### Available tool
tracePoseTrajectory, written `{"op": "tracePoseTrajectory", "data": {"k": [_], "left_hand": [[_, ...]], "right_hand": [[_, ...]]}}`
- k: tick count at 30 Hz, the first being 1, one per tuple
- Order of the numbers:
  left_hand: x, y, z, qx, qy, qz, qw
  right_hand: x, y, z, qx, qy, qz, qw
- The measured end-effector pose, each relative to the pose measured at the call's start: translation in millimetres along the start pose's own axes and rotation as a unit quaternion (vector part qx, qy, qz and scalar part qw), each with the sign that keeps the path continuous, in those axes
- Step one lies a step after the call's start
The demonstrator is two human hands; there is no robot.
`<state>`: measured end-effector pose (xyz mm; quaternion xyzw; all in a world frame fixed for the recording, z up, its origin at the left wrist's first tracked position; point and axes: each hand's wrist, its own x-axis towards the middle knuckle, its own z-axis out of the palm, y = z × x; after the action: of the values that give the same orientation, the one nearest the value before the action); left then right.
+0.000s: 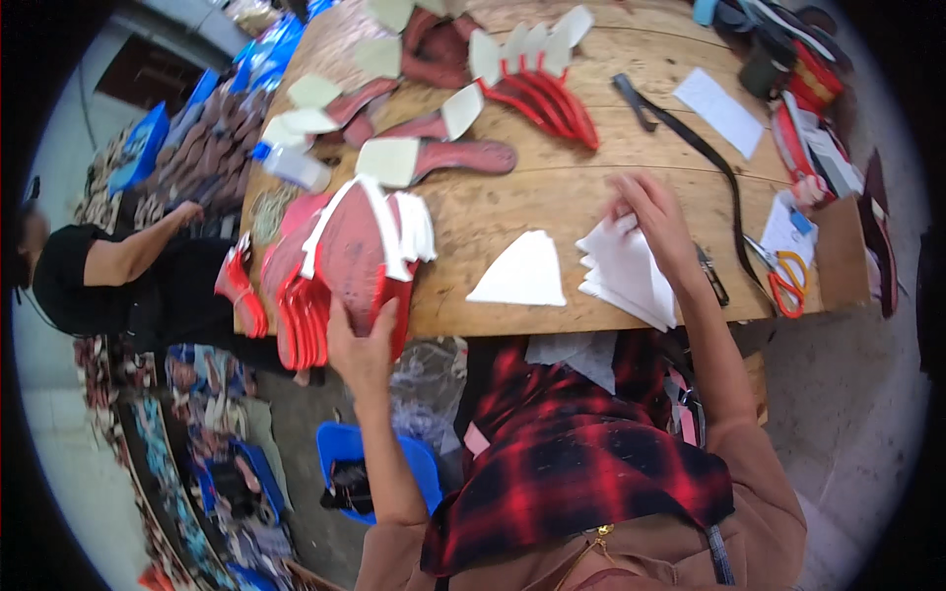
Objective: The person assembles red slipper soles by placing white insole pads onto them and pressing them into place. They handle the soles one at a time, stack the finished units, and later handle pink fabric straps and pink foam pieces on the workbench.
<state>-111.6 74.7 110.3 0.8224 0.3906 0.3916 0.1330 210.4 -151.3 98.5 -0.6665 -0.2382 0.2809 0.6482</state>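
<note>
My left hand [363, 345] is closed on the near end of a reddish insole [350, 241] edged with white strips, which lies over a stack of red-edged insoles [304, 320] at the table's front left. More white strips [417, 227] hang at that stack's right side. My right hand [650, 219], somewhat blurred, is over a fanned pile of white curved-edge triangular pieces [631, 276]; its fingers look apart, with nothing visible held. Between my hands lies another white triangular piece or small stack [519, 271].
Red insoles with white ends [542, 94] and loose ones [463, 156] lie farther back. A bottle [296, 167] stands left; black strap [705, 148], white paper [719, 110], orange-handled scissors [786, 281] and cardboard box [844, 251] are right. Another person [108, 266] stands left; a blue bin [419, 468] is below.
</note>
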Motion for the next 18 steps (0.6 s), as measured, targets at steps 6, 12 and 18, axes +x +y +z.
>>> {"op": "tracePoseTrajectory", "data": {"k": [6,12,18], "left_hand": [[13.7,-7.3,0.6,-0.08,-0.213,-0.164,0.96],[-11.4,24.2,11.8,-0.043,0.014,0.048,0.998],[-51.4,96.2,50.2,-0.6,-0.251,-0.167,0.741]], "right_hand": [[164.4,52.6,-4.9,-0.264,0.175,-0.083,0.945],[176.8,40.1,-15.0,-0.415,0.181,-0.07,0.889],[36.0,-1.8,12.2,-0.156,0.169,-0.109,0.967]]}}
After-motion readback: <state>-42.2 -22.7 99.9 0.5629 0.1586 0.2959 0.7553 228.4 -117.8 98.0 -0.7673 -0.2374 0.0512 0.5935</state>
